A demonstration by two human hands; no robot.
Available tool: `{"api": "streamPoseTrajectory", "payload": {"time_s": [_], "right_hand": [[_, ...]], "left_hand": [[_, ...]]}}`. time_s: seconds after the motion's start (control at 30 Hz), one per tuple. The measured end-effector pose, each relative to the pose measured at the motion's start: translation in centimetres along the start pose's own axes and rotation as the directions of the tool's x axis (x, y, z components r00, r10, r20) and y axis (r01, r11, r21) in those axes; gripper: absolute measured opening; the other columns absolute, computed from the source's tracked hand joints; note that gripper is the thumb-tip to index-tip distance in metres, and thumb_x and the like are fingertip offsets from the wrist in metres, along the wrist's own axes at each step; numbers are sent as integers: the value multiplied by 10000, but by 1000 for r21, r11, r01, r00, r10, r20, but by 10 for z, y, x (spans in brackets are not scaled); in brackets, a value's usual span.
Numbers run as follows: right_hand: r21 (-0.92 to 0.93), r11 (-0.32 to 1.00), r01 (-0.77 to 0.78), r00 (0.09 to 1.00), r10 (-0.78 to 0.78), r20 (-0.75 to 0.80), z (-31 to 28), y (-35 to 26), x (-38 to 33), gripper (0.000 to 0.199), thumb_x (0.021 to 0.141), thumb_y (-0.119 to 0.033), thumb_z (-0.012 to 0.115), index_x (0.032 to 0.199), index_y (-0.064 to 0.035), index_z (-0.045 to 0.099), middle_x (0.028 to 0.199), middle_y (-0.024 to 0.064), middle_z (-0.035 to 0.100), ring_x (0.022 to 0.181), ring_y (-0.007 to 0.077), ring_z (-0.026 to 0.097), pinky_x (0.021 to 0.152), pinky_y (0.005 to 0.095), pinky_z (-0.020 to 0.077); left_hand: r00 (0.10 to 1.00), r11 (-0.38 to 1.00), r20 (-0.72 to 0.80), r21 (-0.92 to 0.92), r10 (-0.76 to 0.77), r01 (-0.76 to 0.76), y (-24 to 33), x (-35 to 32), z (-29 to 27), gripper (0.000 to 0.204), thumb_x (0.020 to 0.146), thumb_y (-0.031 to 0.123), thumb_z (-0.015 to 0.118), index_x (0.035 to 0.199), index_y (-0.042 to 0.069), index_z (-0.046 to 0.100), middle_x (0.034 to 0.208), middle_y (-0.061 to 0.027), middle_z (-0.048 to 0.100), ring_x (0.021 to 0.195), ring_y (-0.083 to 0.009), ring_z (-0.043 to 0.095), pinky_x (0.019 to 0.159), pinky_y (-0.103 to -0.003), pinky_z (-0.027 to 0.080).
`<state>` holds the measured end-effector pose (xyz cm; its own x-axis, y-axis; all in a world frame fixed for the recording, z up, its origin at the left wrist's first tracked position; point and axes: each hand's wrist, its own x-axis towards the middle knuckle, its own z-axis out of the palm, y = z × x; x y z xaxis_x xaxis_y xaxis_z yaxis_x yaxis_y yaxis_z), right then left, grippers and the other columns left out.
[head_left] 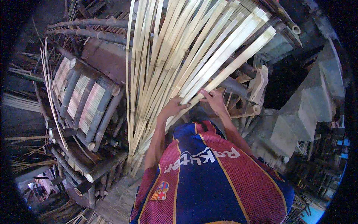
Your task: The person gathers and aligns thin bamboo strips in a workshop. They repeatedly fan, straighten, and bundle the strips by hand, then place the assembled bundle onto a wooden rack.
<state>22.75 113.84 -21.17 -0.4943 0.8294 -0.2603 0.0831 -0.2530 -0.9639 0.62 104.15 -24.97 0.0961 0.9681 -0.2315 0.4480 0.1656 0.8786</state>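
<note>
This was a bamboo craft workshop, rough and crowded. A tall sheaf of pale split bamboo strips stood leaning from the floor, filling the middle of the view. To the left sat a piece of bamboo furniture built from dark round poles with light slatted panels between them. More dark bamboo poles lay stacked behind it, and loose thin slivers were scattered about. On the right stood grey concrete blocks, with clutter in the dim background.
</note>
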Motion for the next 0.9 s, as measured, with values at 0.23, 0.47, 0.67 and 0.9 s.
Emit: {"api": "streamPoseTrajectory", "payload": {"time_s": [0.23, 0.47, 0.67, 0.9], "right_hand": [[-13, 996, 85, 994, -84, 73, -9, 19, 7, 327, 985, -128, 590, 1247, 65, 563, 1162, 155, 655, 959, 244, 687, 805, 344, 631], [-93, 996, 3, 996, -11, -89, -2, 4, -4, 375, 922, -193, 700, 1143, 96, 610, 1115, 175, 673, 911, 218, 692, 680, 309, 634], [-447, 846, -291, 955, 224, -196, 12, -26, -15, 345, 940, -303, 677, 1010, 34, 691, 954, 120, 711, 733, 149, 679, 569, 287, 570], [-288, 958, 18, 980, -74, -187, 21, 6, -9, 286, 957, -285, 646, 932, -4, 690, 724, 47, 673, 647, 115, 657, 529, 271, 518]], "left_hand": [[994, 999, -112, 50, -6, 11, -2, 0, 2, 479, 824, 416, 772, 1117, 41, 720, 1019, -193, 624, 947, -310, 644, 802, -390, 521], [989, 997, -127, 13, -70, 73, 10, -3, -8, 469, 821, 412, 775, 1016, -9, 708, 982, -180, 607, 907, -303, 620, 793, -392, 506], [975, 1000, -222, 21, -10, 15, -4, -5, -4, 511, 815, 452, 768, 993, -21, 692, 928, -166, 592, 863, -290, 588, 754, -398, 489], [974, 995, -224, 83, -36, 55, -4, -6, -1, 465, 807, 398, 773, 1057, 14, 694, 1001, -185, 598, 874, -323, 622, 780, -398, 503]]}}
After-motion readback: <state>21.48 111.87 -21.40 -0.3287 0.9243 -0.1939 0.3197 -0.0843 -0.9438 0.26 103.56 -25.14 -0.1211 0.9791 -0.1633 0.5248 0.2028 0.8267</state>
